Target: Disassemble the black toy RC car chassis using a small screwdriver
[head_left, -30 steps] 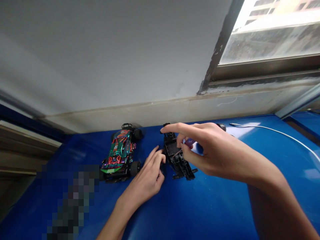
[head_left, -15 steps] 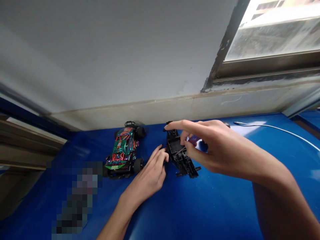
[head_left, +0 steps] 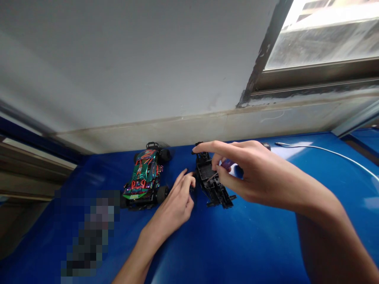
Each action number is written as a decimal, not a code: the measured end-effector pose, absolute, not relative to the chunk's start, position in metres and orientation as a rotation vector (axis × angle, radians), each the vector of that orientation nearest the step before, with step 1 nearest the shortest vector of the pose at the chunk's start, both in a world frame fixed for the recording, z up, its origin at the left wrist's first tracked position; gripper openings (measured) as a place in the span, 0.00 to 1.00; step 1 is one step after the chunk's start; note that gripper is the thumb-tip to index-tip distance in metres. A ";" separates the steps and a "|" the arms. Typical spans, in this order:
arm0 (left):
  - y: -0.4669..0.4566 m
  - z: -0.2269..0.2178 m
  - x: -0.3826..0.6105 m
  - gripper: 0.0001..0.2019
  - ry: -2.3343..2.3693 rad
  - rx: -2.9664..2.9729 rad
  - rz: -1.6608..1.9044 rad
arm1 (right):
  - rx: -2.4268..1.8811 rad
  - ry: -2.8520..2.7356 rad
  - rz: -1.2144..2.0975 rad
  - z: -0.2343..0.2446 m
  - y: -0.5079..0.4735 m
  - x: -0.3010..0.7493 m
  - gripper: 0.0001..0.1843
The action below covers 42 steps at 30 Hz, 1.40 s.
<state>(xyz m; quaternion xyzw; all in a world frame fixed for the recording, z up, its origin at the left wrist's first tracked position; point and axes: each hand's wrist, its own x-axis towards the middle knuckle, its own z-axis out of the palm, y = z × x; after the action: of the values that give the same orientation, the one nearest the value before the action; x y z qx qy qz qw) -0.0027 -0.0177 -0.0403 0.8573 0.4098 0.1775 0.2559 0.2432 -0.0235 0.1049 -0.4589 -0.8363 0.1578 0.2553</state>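
Black chassis (head_left: 219, 194) on blue desk (head_left: 237, 244), between the hands; no legible writing on it. Right hand (head_left: 251, 169) grips purple-handled screwdriver (head_left: 227, 163), shaft angled into chassis, and blocks view of its upper right. Left hand (head_left: 177, 197) curled just beside chassis; can't tell if it's holding anything. vs 0.5 s ago: screwdriver pose about same. Green/red toy car (head_left: 142, 173) left, markings too small to read. White cable (head_left: 322, 147) far right.

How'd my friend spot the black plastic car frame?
Find the glossy blue tabletop. Between the bare left hand and bare right hand lies the open black plastic car frame. Unlike the shiny green-and-orange toy car to its left, it has no coloured shell.
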 end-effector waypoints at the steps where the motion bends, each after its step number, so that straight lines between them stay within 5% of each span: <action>1: -0.017 -0.043 -0.003 0.24 1.117 2.332 0.491 | -1.247 -2.269 0.429 0.105 -0.024 0.243 0.34; 17: -0.021 -0.032 0.006 0.24 1.130 2.328 0.542 | -1.235 -2.261 0.441 0.105 -0.026 0.245 0.32; 23: -0.028 -0.017 0.013 0.08 1.280 2.154 0.919 | -1.248 -2.222 0.422 0.104 -0.025 0.244 0.33; 30: -0.032 -0.026 0.018 0.42 1.069 2.247 0.662 | -1.347 -2.342 0.512 0.098 -0.025 0.244 0.34; 42: -0.032 -0.026 0.021 0.38 1.088 2.216 0.620 | -1.357 -2.393 0.393 0.096 -0.023 0.232 0.26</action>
<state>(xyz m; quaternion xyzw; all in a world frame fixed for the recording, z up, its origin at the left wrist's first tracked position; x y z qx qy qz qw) 0.0206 -0.0315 -0.0258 0.8322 0.4086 0.2327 0.2938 0.2323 -0.0231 0.0965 -0.4803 -0.8470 0.1390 0.1804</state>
